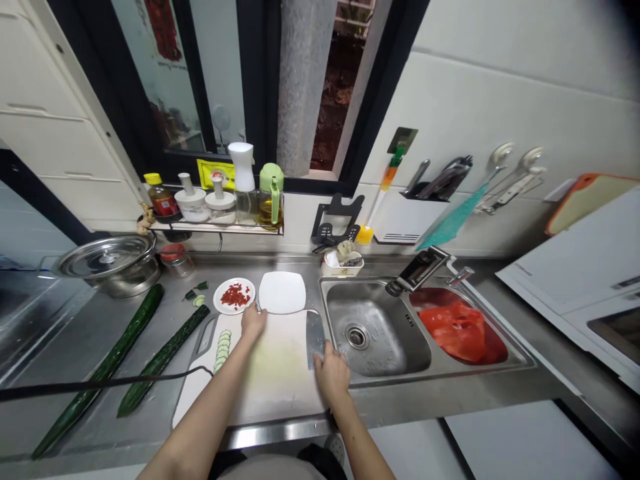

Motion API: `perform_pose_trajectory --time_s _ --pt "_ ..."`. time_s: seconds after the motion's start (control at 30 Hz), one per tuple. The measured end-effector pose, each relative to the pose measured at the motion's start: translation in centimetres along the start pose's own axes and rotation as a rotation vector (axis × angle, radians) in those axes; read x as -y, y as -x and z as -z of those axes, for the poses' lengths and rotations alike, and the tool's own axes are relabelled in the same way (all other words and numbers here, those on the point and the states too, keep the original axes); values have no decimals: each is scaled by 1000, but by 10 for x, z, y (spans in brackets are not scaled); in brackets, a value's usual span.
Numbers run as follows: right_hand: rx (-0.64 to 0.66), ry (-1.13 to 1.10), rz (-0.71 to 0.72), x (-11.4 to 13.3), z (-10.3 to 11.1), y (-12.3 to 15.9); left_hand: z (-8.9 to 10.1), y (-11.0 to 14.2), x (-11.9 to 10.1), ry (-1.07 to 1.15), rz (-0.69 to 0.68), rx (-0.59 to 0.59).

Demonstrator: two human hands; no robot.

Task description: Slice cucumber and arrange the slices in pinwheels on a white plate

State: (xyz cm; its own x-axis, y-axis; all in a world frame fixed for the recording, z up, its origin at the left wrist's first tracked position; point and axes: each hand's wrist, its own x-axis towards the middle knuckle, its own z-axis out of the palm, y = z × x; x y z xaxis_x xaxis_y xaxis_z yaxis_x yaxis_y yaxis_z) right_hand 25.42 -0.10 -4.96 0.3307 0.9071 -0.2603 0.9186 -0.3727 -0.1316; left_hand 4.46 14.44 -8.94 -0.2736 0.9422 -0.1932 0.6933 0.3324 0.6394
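Observation:
A white cutting board (280, 393) lies in front of me, with a column of overlapping cucumber slices (223, 348) on its left side. My left hand (254, 323) reaches the board's far edge, its fingers closed at the near corner of a square white plate (283, 292). Beside that, a round white plate (218, 299) carries small chopped red pieces (235, 294). My right hand (333, 373) is closed at the near end of a kitchen knife (315, 337); its wide blade lies flat along the board's right edge, and the handle is hidden under the hand.
Two cucumbers (163, 360) (107, 360) lie left, near cucumber scraps (197, 293) and a lidded steel pot (125, 273). A dark cord (125, 382) crosses there. On the right are the sink (380, 333), faucet (420, 270) and a red bag (455, 330). Bottles (245, 187) stand on a rack behind.

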Motion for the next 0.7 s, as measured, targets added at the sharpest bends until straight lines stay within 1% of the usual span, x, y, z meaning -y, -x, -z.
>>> perform_pose_trajectory --time_s 0.13,0.33,0.43,0.5,0.57,0.63,0.7 --pt "15 52 12 1 3 -4 -6 -6 -5 10 16 -4" --pt "-1 56 8 -2 -2 -7 -11 -10 -8 29 21 -1" --pt "-16 57 16 -1 4 -14 -11 -12 -6 35 28 -4" --pt "-43 42 45 4 15 -26 -11 -14 -5 35 38 -14" --pt "-74 12 92 14 28 -44 -11 -15 -4 34 46 -24" --pt "-93 -14 123 29 40 -66 -11 -16 -4 32 49 -28" --pt "-105 -18 139 45 46 -90 -10 -18 -3 28 48 -23"
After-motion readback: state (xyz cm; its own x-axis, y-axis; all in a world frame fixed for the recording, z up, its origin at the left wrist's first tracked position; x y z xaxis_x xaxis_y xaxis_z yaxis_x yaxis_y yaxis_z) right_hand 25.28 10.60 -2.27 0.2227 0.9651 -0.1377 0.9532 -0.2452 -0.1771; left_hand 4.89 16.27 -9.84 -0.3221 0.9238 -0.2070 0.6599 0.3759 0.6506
